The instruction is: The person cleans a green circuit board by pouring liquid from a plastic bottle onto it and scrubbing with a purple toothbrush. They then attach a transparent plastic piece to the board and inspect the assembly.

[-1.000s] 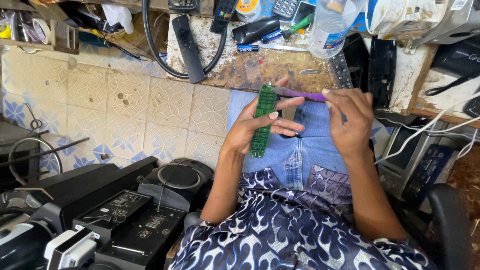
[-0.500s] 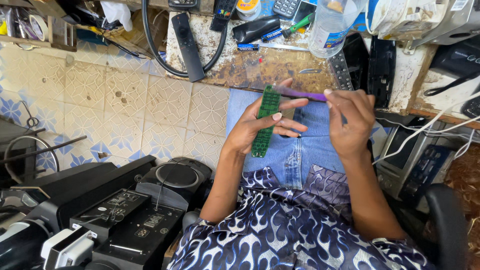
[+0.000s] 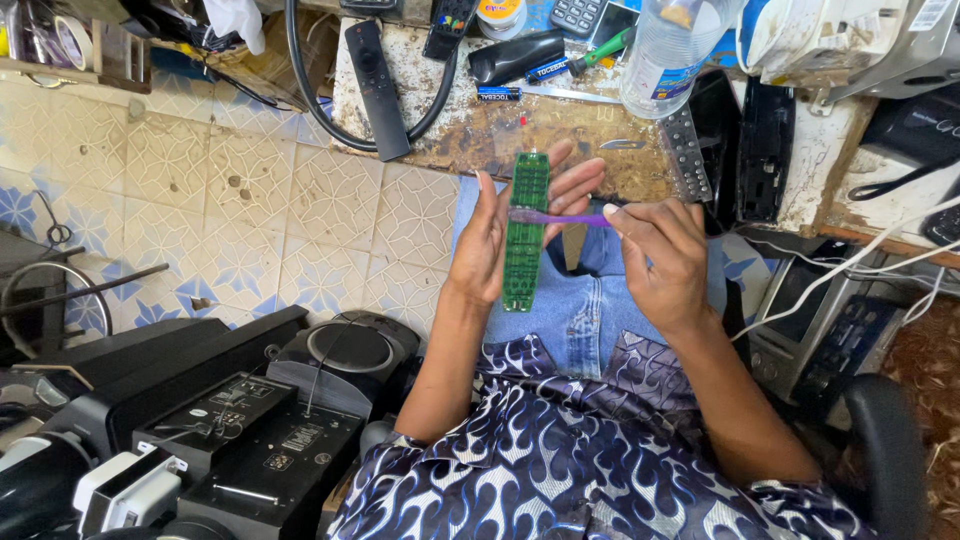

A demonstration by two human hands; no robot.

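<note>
1. Green circuit board [image 3: 526,232] now raised upright above the lap, no longer tilted low as a second ago.
2. Gripped along its edge by left hand [image 3: 497,240].
3. Purple toothbrush [image 3: 560,217] pinched in right hand [image 3: 662,262], bristles now on the board: brushing in progress.
4. Beyond: counter [image 3: 480,130] with black remote [image 3: 376,88] and plastic bottle [image 3: 672,50].

Green circuit board [image 3: 526,232], purple toothbrush [image 3: 562,217]
</note>
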